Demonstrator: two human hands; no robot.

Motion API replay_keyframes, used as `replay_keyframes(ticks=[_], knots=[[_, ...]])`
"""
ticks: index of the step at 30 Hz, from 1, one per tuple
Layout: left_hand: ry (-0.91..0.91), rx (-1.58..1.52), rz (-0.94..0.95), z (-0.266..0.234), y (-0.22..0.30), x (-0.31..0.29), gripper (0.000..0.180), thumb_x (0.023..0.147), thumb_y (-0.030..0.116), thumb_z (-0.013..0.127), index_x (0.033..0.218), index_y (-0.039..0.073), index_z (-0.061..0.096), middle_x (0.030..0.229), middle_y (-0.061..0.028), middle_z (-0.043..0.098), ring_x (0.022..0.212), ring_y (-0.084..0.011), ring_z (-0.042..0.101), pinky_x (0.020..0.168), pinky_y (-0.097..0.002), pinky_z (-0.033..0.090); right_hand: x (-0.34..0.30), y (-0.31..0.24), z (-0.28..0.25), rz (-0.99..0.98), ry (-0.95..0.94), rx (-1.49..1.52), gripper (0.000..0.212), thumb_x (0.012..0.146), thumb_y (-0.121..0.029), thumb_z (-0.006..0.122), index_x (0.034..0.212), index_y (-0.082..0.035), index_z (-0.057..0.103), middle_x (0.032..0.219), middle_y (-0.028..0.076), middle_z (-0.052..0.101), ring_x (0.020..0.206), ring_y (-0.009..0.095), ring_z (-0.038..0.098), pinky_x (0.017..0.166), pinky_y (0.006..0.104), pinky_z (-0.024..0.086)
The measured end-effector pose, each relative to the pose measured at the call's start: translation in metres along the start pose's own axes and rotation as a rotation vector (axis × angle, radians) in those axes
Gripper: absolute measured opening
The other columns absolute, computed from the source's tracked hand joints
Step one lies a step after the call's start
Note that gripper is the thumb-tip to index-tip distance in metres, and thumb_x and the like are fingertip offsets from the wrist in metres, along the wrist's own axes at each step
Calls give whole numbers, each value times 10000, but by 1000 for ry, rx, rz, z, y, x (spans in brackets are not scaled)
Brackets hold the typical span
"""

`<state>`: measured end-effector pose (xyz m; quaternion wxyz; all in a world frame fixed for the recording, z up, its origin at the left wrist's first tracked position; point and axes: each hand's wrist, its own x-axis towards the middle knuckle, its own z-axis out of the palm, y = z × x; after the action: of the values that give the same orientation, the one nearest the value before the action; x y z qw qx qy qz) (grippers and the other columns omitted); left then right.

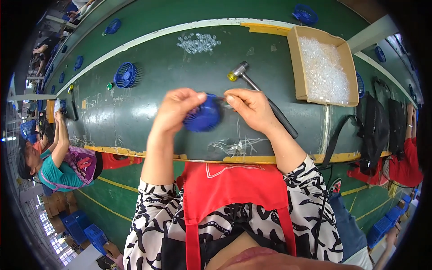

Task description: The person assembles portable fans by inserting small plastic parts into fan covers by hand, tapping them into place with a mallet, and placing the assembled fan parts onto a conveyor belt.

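Observation:
My left hand (176, 108) grips a blue slotted round plastic part (202, 118) by its upper left edge, thumb over the top. The part is slightly blurred and hangs just above the green bench. At its upper right, the thumb and forefinger of my right hand (252, 108) are pinched together. A small dark thing shows at those fingertips, too small to name. Beside my right hand, a hammer (280, 116) with a yellow-tipped head lies on the bench, its handle slanting toward me. Farther off is a loose pile of small clear plastic pieces (198, 43).
A cardboard box (297, 67) full of clear pieces stands at the right. Another blue slotted part (125, 75) sits to the left, near a small green piece (110, 86). Black bags (375, 130) hang at the bench's right end. A co-worker (58, 166) works at the left.

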<state>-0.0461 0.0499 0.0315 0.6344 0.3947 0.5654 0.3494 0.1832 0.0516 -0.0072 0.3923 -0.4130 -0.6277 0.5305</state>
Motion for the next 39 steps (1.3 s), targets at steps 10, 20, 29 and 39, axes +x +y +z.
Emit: replay_keyframes(ticks=[10, 20, 29, 39], knots=[[733, 916, 628, -90, 81, 69, 254, 837, 203, 747, 972, -9, 705, 742, -114, 699, 636, -166, 639, 619, -297, 497, 7, 1, 1, -35, -17, -102, 170, 942, -128, 629, 1020, 19, 663, 787, 33, 659, 649, 73, 568, 582, 240, 466], [733, 974, 831, -69, 43, 79, 298, 830, 138, 721, 1107, 38, 678, 1174, -166, 661, 1102, -339, 607, 951, -396, 482, 8, 7, -3, 18, -50, -40, 160, 937, -89, 619, 1049, 17, 661, 835, 33, 667, 673, 69, 584, 593, 235, 480], [877, 1491, 696, -203, -25, 19, 592, 727, 108, 649, 1299, -1, 545, 1404, -217, 471, 1284, -396, 441, 1096, -475, 332, 17, 19, 3, -134, -13, -129, 171, 901, -150, 630, 998, -17, 675, 838, 143, 688, 710, 238, 665, 655, 345, 520], [801, 1312, 397, -124, -12, 18, 365, 864, 188, 682, 1213, 98, 618, 799, -124, 697, 712, -325, 663, 670, -440, 506, 13, 15, -3, -209, 68, -34, 152, 850, -133, 621, 916, -14, 687, 717, 141, 665, 615, 229, 639, 586, 349, 486]])
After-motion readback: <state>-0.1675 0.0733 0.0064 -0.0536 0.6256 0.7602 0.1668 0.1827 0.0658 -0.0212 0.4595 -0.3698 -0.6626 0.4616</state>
